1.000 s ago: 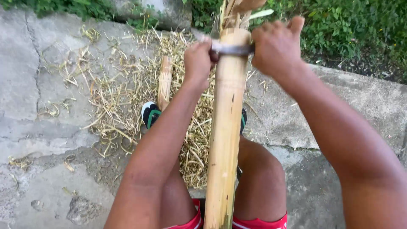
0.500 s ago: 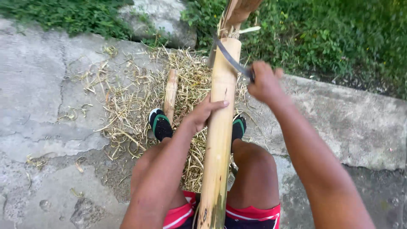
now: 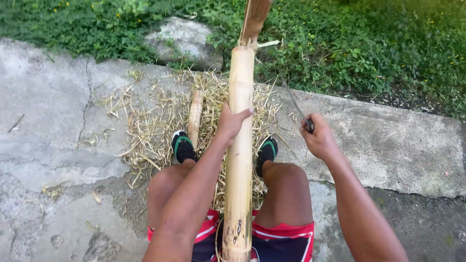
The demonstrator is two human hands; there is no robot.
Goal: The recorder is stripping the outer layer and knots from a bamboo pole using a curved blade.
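A long yellow bamboo pole (image 3: 240,145) stands tilted between my knees, its split top near the upper edge. My left hand (image 3: 230,121) wraps around the pole at mid-height. My right hand (image 3: 316,138) is off to the right of the pole, apart from it, closed on the handle of a thin-bladed knife (image 3: 295,104) whose blade points up and left. My feet in dark shoes (image 3: 183,146) rest on a heap of straw-like shavings (image 3: 155,121).
A short bamboo piece (image 3: 194,115) lies on the shavings left of the pole. A grey rock (image 3: 182,41) sits at the grass edge. Cracked concrete slab (image 3: 53,121) spreads left and right; green plants (image 3: 369,48) fill the back.
My right hand pulled the knife off the pole's top and swung it down to the right. My left hand slid down the pole to mid-height. The view tilted, showing more of the pole.
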